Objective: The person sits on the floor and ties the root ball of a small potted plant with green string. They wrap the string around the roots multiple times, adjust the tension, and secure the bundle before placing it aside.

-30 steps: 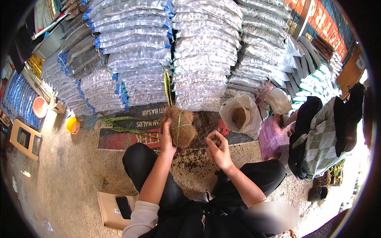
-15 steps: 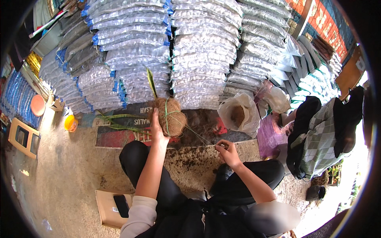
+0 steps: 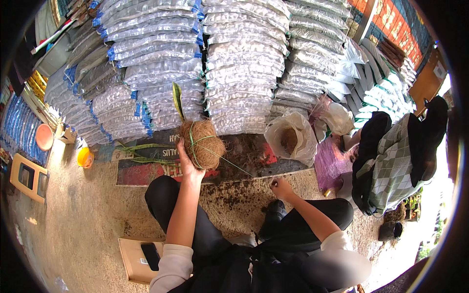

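Observation:
My left hand (image 3: 187, 165) grips a round ball of brown coconut fibre (image 3: 209, 149) from its left side and underneath, above the printed board. A green, yellow-edged snake plant leaf (image 3: 177, 100) sticks up from the top of the ball. Thin green string (image 3: 238, 167) wraps the ball and runs taut down to the right. My right hand (image 3: 282, 187) is closed on the string's far end, over the floor near my right shoe; its fingertips partly hide the grip. More snake plant leaves (image 3: 141, 146) lie left of the ball.
The board (image 3: 244, 179) bears scattered dark soil. Right of it stands an open whitish sack (image 3: 307, 129) with brown material inside. Stacked clear bags (image 3: 244, 73) form a wall ahead. A phone (image 3: 151, 256) rests on a cardboard box (image 3: 129, 259); a checked cloth (image 3: 398, 168) hangs at right.
The fibre ball has turned a little in my left hand and shifted slightly left. My right hand has drawn slightly away to the right, with the string stretched between. The whole view has shifted slightly.

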Tool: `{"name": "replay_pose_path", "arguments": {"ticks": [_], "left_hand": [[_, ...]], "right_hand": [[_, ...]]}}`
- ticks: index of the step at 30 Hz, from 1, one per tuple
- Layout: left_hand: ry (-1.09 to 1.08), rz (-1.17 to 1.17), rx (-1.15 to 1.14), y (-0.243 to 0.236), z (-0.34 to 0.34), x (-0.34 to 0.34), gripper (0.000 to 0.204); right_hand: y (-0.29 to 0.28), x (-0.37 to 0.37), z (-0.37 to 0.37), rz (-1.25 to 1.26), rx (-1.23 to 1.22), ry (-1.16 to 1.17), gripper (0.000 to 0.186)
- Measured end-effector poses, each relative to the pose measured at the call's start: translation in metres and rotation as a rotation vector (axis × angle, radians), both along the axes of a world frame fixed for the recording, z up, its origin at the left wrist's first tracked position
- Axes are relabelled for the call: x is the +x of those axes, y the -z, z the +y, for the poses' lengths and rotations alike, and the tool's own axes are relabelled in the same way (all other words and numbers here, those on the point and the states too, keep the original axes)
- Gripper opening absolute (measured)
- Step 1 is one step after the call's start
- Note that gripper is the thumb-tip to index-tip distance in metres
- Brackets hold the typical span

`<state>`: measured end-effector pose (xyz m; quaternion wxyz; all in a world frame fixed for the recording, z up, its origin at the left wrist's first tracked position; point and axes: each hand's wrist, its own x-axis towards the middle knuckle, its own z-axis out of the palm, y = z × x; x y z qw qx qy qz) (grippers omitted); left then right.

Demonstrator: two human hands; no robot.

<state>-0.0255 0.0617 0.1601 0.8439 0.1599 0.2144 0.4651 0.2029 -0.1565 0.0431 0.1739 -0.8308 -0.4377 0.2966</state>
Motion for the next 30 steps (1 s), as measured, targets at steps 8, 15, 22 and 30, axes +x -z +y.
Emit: {"name": "replay_pose_path", "arguments": {"ticks": [8, 15, 22, 30], "left_hand": [[-0.016, 0.033, 0.035, 0.004, -0.007, 0.0, 0.053], [-0.008, 0.117, 0.059, 0.011, -0.013, 0.0, 0.054], [-0.022, 0.128, 0.07, 0.011, -0.013, -0.004, 0.054], [0.035, 0.077, 0.057, 0.007, -0.021, 0.002, 0.055]], "right_hand": [[-0.036, -0.001, 0.045, -0.052, 0.425, -0.2, 0.051], [-0.098, -0.106, 0.086, 1.144, 0.509, -0.071, 0.029], [-0.113, -0.112, 0.071, 1.412, 0.472, 0.271, 0.021], [-0.125, -0.114, 0.051, 1.072, 0.591, 0.304, 0.016]]}}
